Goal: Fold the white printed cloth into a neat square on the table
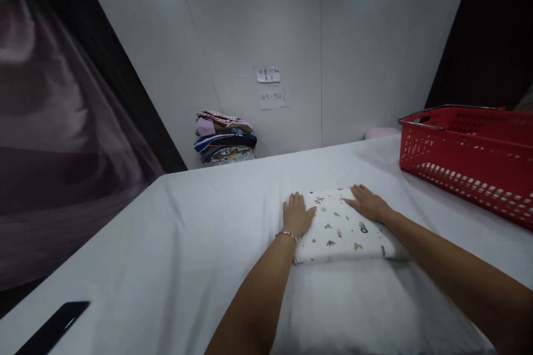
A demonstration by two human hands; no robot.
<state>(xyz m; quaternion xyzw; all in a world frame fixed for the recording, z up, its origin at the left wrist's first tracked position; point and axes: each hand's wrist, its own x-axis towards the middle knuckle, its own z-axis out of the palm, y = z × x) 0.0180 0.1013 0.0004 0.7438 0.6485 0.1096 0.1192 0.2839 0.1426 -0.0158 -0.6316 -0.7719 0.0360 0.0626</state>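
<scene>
A folded white cloth (pixel 343 230) with small printed motifs lies on the white-covered table (pixel 187 244), a little right of centre. My left hand (pixel 296 215) rests flat on the cloth's left edge, fingers stretched out, with a thin bracelet at the wrist. On the cloth's far right part lies my right hand (pixel 368 203), also flat with fingers extended. Neither hand grips anything.
A red plastic basket (pixel 470 158) with metal handles stands at the right. A stack of folded clothes (pixel 225 137) sits at the table's far edge against the grey wall, below two paper notes (pixel 270 89). A dark flat object (pixel 52 328) lies at the near left corner.
</scene>
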